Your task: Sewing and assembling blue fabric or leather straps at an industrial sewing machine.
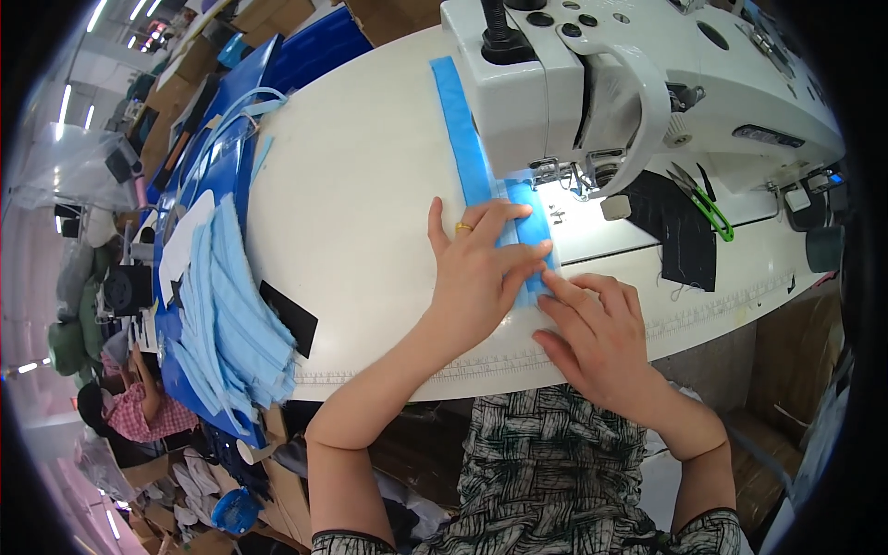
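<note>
Blue fabric strips lie on the white table beside the needle area of a white sewing machine (513,111). One long strip (460,129) runs toward the far edge; a shorter blue piece (533,228) lies by the presser foot (575,176). My left hand (476,268), a ring on one finger, rests palm down on the fabric with its fingers spread, tips pressing the shorter piece. My right hand (597,338) is at the near end of that piece, forefinger touching its edge, thumb apart. Both hands are open. My left hand partly hides the fabric beneath it.
To the left, a pile of light blue fabric pieces (231,314) hangs over a blue surface, near a black piece (289,318). At right, green-handled scissors (710,211) lie on black cloth (689,250). A ruler tape (721,308) follows the table's near edge. A person (143,407) sits far left.
</note>
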Motion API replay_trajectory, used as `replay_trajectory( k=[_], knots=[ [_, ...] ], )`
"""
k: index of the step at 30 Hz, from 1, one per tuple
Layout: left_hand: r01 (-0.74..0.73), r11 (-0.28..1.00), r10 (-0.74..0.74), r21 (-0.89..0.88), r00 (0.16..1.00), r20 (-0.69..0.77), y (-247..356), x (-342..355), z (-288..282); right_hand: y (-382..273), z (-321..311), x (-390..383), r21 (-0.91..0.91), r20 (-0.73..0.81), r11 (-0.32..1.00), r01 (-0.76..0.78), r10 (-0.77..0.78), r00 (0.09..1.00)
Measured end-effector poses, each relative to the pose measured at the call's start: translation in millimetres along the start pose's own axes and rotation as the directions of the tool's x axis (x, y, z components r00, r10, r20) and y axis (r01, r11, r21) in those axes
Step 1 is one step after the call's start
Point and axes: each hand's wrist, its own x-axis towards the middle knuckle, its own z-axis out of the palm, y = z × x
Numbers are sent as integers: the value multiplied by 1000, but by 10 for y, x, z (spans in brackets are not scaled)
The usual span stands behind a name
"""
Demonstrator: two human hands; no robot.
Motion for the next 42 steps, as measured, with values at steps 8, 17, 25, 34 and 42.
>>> replay_trajectory(
  k=[8,17,25,34,42],
  knots=[
    [-30,999,32,33,998,-51,-143,151,33,97,10,144,28,46,1000,3,-4,999],
    [-40,999,38,-10,990,-132,-188,181,77,90,26,167,8,22,999,38,-38,999],
    [-2,998,-1,-57,998,-63,-114,66,26,75,15,140,-49,10,999,7,-6,1000],
    [-11,999,10,-45,1000,-21,-151,120,-3,130,5,166,-6,-11,1000,5,-5,1000],
    [-34,999,35,34,999,-38,-292,268,-3,217,-3,361,2,24,1000,7,-7,1000]
  ],
)
